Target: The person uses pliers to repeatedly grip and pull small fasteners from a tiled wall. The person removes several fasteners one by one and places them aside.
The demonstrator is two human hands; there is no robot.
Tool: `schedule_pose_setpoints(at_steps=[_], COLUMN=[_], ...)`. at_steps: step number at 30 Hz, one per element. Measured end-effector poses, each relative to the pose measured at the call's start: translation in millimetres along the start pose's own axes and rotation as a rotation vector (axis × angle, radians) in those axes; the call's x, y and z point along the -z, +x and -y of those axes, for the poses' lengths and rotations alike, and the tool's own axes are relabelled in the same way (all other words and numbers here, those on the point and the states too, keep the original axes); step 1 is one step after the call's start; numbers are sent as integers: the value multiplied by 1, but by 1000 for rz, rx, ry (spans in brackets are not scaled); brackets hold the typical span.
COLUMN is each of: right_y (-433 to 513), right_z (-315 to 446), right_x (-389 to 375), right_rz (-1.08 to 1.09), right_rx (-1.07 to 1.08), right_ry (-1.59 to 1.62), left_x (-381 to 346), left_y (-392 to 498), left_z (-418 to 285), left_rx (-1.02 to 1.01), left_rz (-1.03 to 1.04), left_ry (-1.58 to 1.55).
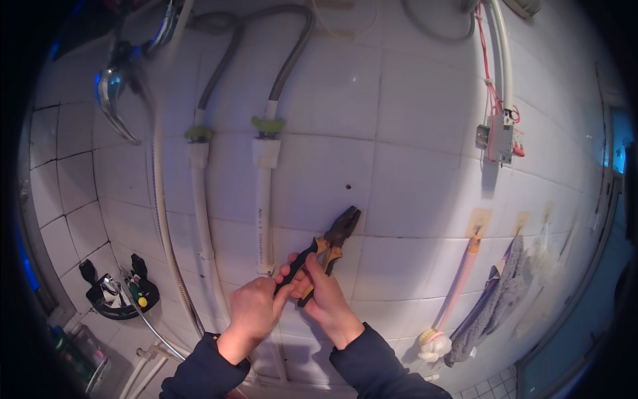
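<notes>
A pair of combination pliers with black and yellow handles points up and right in front of the white tiled wall. My left hand is closed around the lower end of one handle. My right hand grips the pliers from the right, its thumb along the handles. The dark jaws look closed or nearly so, and nothing shows between them. Just above their tip is a small dark hole in a tile. Whether the jaws touch the wall, I cannot tell.
Two white pipes with green valve handles run down the wall at left, beside a shower hose. A corner caddy hangs lower left. At right are a circuit breaker with red wires, a bath brush and a grey towel.
</notes>
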State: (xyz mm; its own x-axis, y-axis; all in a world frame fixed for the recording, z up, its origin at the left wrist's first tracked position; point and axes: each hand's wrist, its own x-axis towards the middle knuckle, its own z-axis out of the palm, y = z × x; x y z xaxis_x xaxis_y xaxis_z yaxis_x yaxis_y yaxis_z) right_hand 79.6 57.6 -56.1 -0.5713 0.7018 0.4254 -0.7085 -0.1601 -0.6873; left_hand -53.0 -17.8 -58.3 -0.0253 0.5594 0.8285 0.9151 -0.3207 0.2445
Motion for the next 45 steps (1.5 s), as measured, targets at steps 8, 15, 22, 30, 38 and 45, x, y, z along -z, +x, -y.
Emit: schedule_pose_setpoints(at_steps=[8, 15, 22, 30, 38, 45], right_y=[-22, -38, -42, -32, -24, -15], right_z=[31, 67, 86, 70, 46, 29], right_x=[6, 14, 24, 29, 28, 25], right_rz=[-116, -130, -53, 138, 156, 199], right_rx=[-150, -287, -396, -335, -243, -171], right_ry=[-210, -445, -481, -271, -171, -78], left_x=[-24, -47, -62, -38, -25, -14], left_y=[-20, -30, -36, -37, -32, -25], left_z=[-18, -40, -52, -34, -19, -5], left_rx=[72, 213, 321, 234, 277, 235], left_rz=[62, 269, 287, 140, 135, 92], left_ry=[-164, -392, -633, -572, -573, -562])
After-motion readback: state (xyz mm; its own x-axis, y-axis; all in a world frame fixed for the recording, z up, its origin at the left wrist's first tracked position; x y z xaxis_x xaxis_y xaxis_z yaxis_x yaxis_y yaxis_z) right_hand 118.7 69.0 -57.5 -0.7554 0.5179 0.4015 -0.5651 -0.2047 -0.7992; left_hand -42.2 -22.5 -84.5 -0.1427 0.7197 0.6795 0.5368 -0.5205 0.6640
